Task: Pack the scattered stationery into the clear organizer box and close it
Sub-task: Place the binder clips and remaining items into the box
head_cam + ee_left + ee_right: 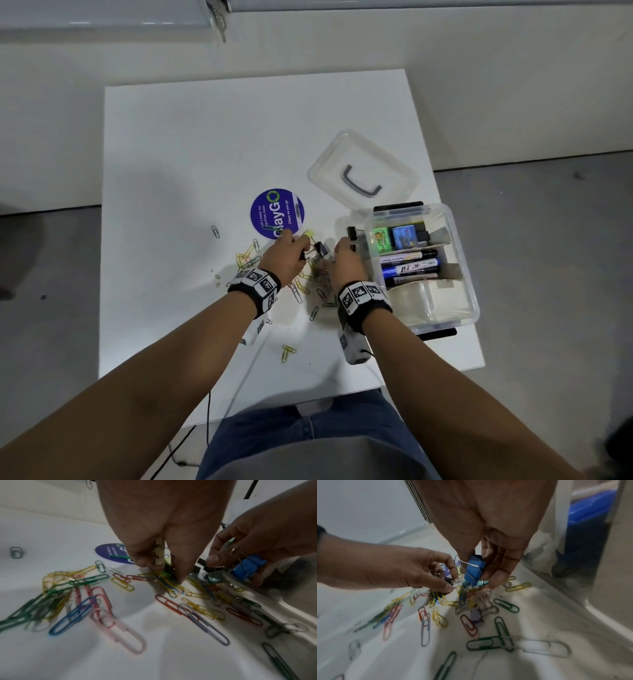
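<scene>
Both hands work the pile of paper clips (82,601) on the table (191,144), likely to gather small items together. The right hand (496,555) pinches a blue binder clip (473,570); the left hand (164,536) curls around a wooden peg (159,551). The organizer box (459,274) stands open just beside them, its lid (363,164) set aside behind.

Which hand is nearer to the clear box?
Right. The right hand is just beside the clear box, next to its left wall. The left hand is farther left, over the paper clips.

The round purple sticker (276,213) on the table reads "ClayGO" and "Clean as you go".
</scene>
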Tool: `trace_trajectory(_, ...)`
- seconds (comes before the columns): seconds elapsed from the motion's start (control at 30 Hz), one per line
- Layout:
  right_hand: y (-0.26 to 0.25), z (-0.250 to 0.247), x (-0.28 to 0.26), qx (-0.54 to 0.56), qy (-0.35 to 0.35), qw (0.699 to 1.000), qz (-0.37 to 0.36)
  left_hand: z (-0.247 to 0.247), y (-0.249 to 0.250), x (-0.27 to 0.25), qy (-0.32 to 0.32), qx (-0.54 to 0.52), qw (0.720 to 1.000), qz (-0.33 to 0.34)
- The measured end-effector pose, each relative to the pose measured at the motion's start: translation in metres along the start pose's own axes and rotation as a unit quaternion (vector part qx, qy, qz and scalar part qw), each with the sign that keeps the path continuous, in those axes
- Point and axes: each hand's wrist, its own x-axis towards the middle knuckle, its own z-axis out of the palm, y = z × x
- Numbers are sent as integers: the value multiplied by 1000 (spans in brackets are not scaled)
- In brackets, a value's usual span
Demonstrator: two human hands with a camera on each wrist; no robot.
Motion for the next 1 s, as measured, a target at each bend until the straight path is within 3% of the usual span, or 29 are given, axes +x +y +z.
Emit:
trace_trajectory(0.27,-10,-6,-7,-91,-30,995,-35,-13,6,-11,9,-42,999,-1)
trace_trajectory(0.4,-18,-27,-24,-35,-9,996,-84,-31,12,-24,72,-85,994,2)
trace_trajectory(0.53,-3,-76,-52,92,1,986,-143,-59,35,-44,109,-156,982,20)
trace_trajectory(0.63,28,-121,-69,138,-29,979,-147,-71,82,-64,61,-194,977,70)
trace_trajectory(0.83,89,-157,-84,61,-49,992,-102,-45,170,-76,-110,-130,976,138)
trace_trajectory(1.0,101,-149,-86,-22,-79,991,-107,-21,205,-72,-134,-97,981,104)
